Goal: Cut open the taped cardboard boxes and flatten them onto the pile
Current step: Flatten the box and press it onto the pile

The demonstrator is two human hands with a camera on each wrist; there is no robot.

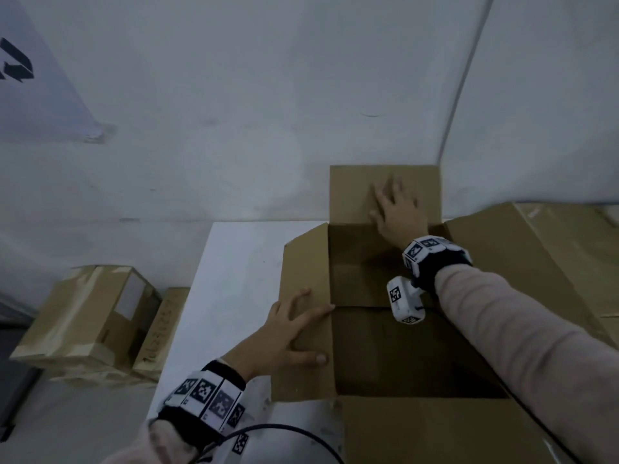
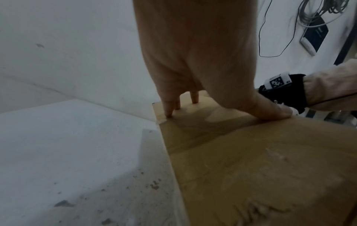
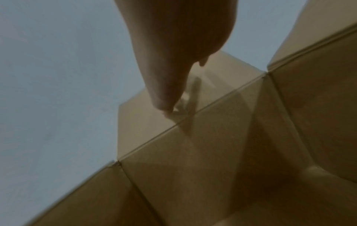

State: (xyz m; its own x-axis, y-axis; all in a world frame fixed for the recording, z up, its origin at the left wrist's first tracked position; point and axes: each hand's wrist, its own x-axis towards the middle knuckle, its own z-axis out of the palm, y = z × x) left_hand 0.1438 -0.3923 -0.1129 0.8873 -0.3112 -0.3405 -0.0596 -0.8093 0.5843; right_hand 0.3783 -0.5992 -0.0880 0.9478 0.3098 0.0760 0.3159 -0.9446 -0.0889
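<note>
Cardboard box (image 1: 385,346) open on white table (image 1: 234,262) | my left hand (image 1: 288,333) flat, fingers spread on left flap (image 1: 301,370) | my right hand (image 1: 397,212) reaches across, fingers straight against upright far flap (image 1: 355,192)

Pale pink knit sleeves (image 1: 522,329), black wristbands (image 1: 207,396) (ringed with black-and-white marker tiles), thin black cables (image 1: 301,433)

A white table (image 1: 234,279) meets a white wall (image 1: 234,95); cables (image 2: 318,13) hang there.
</note>
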